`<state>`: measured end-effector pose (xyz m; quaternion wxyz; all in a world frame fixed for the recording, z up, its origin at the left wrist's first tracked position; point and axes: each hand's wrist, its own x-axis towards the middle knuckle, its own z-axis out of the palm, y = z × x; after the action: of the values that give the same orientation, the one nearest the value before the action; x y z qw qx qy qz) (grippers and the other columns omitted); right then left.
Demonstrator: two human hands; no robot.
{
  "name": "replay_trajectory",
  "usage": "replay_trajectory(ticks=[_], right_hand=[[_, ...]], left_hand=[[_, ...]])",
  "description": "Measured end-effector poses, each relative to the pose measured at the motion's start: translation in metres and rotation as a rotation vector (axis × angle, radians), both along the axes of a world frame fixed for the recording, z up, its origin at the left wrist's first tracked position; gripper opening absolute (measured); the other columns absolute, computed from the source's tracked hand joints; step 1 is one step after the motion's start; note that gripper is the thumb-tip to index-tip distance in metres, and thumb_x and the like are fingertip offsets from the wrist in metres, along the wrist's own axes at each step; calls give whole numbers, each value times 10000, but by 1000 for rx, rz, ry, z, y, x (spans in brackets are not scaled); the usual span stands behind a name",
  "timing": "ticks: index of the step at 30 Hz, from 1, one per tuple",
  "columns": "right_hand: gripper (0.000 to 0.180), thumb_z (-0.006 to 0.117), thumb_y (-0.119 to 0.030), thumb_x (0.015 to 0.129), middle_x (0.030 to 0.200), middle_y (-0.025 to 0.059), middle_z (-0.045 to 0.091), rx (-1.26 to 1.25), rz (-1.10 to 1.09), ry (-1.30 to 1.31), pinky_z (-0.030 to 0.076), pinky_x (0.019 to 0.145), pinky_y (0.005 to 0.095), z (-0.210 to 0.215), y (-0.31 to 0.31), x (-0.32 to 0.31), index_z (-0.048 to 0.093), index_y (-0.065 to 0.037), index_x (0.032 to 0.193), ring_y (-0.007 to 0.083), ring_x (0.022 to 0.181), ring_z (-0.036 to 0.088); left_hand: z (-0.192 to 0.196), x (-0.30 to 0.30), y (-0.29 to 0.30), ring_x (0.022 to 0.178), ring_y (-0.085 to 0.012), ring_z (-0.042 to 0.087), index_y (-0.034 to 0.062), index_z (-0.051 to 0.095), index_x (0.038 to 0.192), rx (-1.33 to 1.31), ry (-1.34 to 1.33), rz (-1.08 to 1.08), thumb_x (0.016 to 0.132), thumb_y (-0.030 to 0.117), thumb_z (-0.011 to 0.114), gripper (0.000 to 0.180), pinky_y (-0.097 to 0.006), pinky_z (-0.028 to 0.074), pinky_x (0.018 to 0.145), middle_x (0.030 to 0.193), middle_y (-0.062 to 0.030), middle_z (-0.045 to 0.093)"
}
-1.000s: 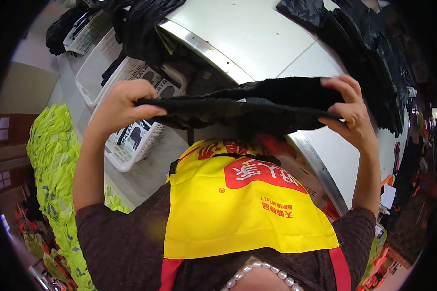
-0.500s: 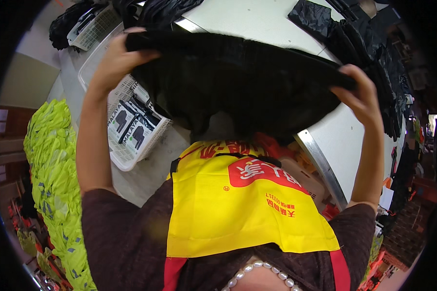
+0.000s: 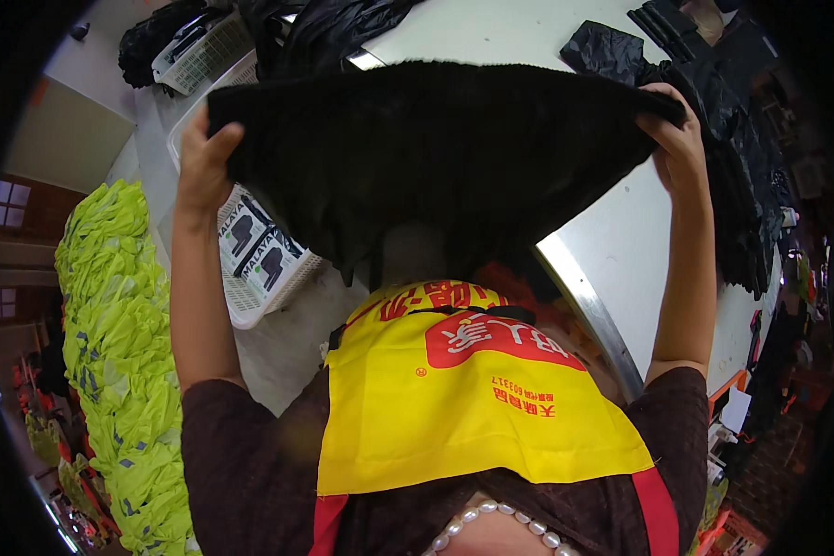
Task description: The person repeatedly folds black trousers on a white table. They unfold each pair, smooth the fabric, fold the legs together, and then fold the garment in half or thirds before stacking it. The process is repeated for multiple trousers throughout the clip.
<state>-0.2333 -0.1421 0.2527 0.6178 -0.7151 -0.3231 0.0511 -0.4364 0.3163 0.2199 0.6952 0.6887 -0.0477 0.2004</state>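
A wide black cloth [image 3: 435, 167] with a slightly fuzzy upper edge is spread in the air between my hands, its lower part sagging in front of my yellow apron [image 3: 473, 408]. My left hand [image 3: 206, 162] grips its left corner, the thumb lying on the near face. At the opposite corner, my right hand [image 3: 674, 134] pinches the cloth between thumb and fingers. Too dark to show its details, the fabric hides part of the table and whatever lies behind it.
Left of the cloth, a white plastic basket [image 3: 243, 310] holds flat printed packets [image 3: 267, 264]. Another basket [image 3: 215, 57] stands farther back. A heap of yellow-green vests [image 3: 120, 371] lies at left. Black folded pieces [image 3: 732, 157] are stacked along the right of the white table [image 3: 621, 278].
My left hand has moved outward and a little lower, drawing the cloth wider. My right hand sits slightly higher, and the cloth's upper edge looks straighter.
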Motion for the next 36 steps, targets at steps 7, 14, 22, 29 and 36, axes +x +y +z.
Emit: replay_trajectory(ticks=[7,14,22,29,36], right_hand=[[345,618,-152,711,1219,324,460,375,1855,238,361,954,433,31,111,-140,524,42,981,409,1150,460],[275,629,-94,714,1167,147,530,357,1063,-256,457,856,332,42,151,-46,559,-64,979,243,1040,539],[221,674,-46,713,1142,131,570,107,737,-489,269,1066,428,27,149,-7,558,-72,899,276,1219,434],[238,638,67,725,889,8,614,148,490,-336,489,804,241,0,148,-3,599,-32,938,108,858,591],[326,657,5,770,940,50,632,176,224,-369,526,782,256,0,152,10,595,-76,1080,147,842,625]], left_hand=[[63,-72,78,595,-131,397,113,529,846,77,-583,-590,905,185,432,134,-290,289,539,759,-6,490],[32,125,-76,680,-165,526,100,564,822,-120,-543,-872,846,380,551,282,-308,450,605,780,-16,566],[-45,178,-153,788,-69,563,60,583,955,-228,-136,-384,749,638,546,614,-195,484,680,842,-6,582],[-67,152,-152,685,-111,509,66,539,828,12,1,-106,827,430,525,364,-238,421,596,759,-40,544],[-251,38,-56,521,-119,478,56,592,690,27,671,367,869,466,499,457,-260,382,498,587,-16,537]])
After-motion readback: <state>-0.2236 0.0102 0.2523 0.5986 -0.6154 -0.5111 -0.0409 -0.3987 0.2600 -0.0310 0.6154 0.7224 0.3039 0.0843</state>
